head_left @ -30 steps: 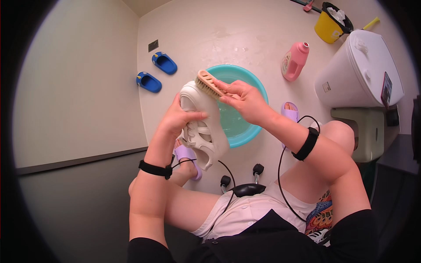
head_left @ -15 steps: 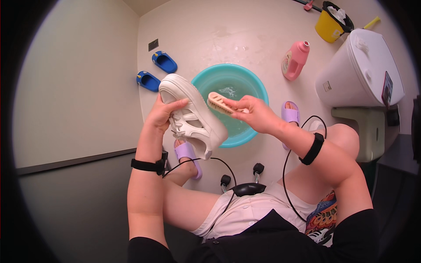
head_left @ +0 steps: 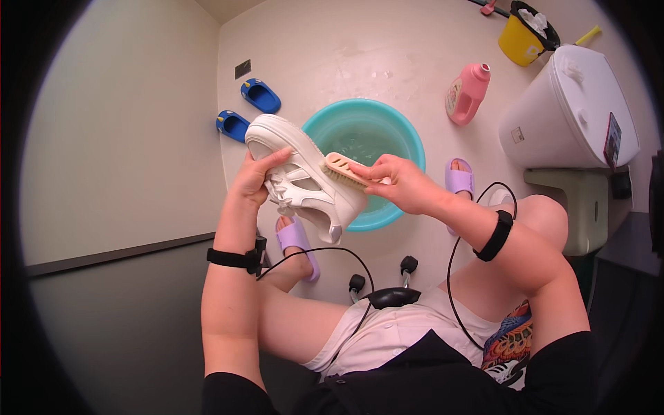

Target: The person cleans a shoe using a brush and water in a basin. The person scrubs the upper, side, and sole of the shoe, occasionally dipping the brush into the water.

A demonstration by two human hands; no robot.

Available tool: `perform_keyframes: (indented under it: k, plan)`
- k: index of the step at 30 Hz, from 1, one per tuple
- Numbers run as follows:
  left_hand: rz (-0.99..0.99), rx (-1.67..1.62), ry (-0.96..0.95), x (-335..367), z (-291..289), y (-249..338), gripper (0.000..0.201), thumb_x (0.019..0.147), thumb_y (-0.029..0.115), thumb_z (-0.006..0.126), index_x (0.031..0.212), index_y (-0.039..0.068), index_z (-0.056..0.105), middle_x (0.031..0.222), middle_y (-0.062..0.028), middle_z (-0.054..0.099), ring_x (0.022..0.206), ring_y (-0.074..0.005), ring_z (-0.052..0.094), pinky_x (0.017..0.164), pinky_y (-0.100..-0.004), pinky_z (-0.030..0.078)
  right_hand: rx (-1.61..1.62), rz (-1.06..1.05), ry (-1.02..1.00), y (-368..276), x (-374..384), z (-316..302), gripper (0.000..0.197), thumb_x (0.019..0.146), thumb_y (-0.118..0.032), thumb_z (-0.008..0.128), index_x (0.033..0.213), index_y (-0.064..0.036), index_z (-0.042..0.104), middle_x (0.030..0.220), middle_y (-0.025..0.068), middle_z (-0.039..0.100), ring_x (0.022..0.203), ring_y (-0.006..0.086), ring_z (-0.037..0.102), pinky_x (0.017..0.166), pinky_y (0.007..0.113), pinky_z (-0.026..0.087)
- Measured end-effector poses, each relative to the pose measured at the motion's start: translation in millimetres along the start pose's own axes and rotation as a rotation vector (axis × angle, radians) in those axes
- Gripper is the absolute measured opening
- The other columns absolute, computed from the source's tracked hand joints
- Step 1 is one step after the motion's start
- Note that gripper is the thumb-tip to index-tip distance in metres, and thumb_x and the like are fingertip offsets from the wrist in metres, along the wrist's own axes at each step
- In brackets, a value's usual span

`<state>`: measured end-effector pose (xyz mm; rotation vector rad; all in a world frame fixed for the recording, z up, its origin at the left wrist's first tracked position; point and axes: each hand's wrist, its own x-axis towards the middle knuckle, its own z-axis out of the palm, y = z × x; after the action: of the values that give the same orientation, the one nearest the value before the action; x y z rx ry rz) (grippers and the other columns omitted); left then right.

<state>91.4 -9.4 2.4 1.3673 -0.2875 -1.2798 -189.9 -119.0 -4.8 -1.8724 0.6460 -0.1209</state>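
Left hand [head_left: 257,181] clenched around the toe end of a white thick-soled lace-up sneaker [head_left: 304,180]; the grip is at the upper left end, the shoe running down and right from it, sole edge up, heel end lowest. Right hand [head_left: 401,183] grasps a pale wooden scrub brush [head_left: 348,170] by its back; bristles press on the sneaker's side just left of that grip.

Round turquoise plastic basin holding water [head_left: 398,124] sits on the floor directly beyond both grips, partly hidden by the shoe.

Change since half a second ago: shoe in nearly the same tilt, brush in about the same spot on the side panel. A full second ago the sneaker was held more upright and the brush sat at its top end.

Beyond the right grip: pink plastic detergent bottle [head_left: 467,93] lying on the floor. Beyond the left grip: pair of blue slippers [head_left: 247,107]. Lilac slides [head_left: 458,178] on both feet.
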Motion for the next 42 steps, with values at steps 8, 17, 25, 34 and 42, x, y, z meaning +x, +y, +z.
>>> perform_keyframes:
  k: [8, 17, 25, 34, 42]
  plan:
    - [-0.018, 0.024, -0.026, -5.9, 21.5, 5.8, 0.060, 0.076, -0.001, 0.080, 0.128, 0.002, 0.050, 0.117, -0.0137, 0.064, 0.103, -0.0258, 0.067, 0.086, -0.0408, 0.058, 0.146, -0.031, 0.155, -22.1, 21.8, -3.3, 0.044, 0.089, -0.013, 0.069, 0.131, -0.0274, 0.064, 0.097, 0.0088, 0.058, 0.088, 0.0232, 0.059, 0.082, 0.035, 0.048]
    - [0.045, 0.047, 0.033, -0.9, -5.1, 2.3, 0.062, 0.080, 0.004, 0.079, 0.133, 0.005, 0.046, 0.120, -0.0132, 0.062, 0.106, -0.0266, 0.065, 0.090, -0.0412, 0.057, 0.013, 0.029, -0.035, -4.5, 6.8, -2.8, 0.043, 0.091, -0.015, 0.068, 0.131, -0.0286, 0.063, 0.100, 0.0096, 0.060, 0.089, 0.0231, 0.060, 0.083, 0.035, 0.048]
    - [0.047, 0.062, 0.043, -12.3, -1.2, 13.9, 0.058, 0.076, -0.001, 0.080, 0.127, 0.001, 0.050, 0.116, -0.0141, 0.064, 0.102, -0.0266, 0.067, 0.087, -0.0410, 0.058, -0.013, 0.158, -0.147, -24.3, 11.6, -30.7, 0.045, 0.091, -0.014, 0.066, 0.134, -0.0256, 0.062, 0.099, 0.0063, 0.055, 0.093, 0.0180, 0.056, 0.086, 0.031, 0.047]
    - [0.038, 0.053, -0.066, -8.4, 12.2, 2.1, 0.062, 0.081, 0.005, 0.078, 0.133, 0.002, 0.046, 0.118, -0.0128, 0.063, 0.105, -0.0259, 0.066, 0.088, -0.0410, 0.058, 0.119, -0.069, 0.117, -20.1, 24.3, 1.3, 0.044, 0.091, -0.013, 0.068, 0.132, -0.0279, 0.063, 0.101, 0.0087, 0.059, 0.094, 0.0231, 0.060, 0.086, 0.034, 0.048]
    - [0.048, 0.047, 0.015, -8.3, -14.8, 13.1, 0.056, 0.080, 0.007, 0.080, 0.129, 0.002, 0.052, 0.117, -0.0128, 0.065, 0.104, -0.0256, 0.067, 0.088, -0.0411, 0.058, -0.048, 0.046, -0.095, -23.1, 10.4, -22.8, 0.045, 0.090, -0.011, 0.068, 0.132, -0.0255, 0.063, 0.098, 0.0070, 0.057, 0.089, 0.0199, 0.058, 0.082, 0.032, 0.048]
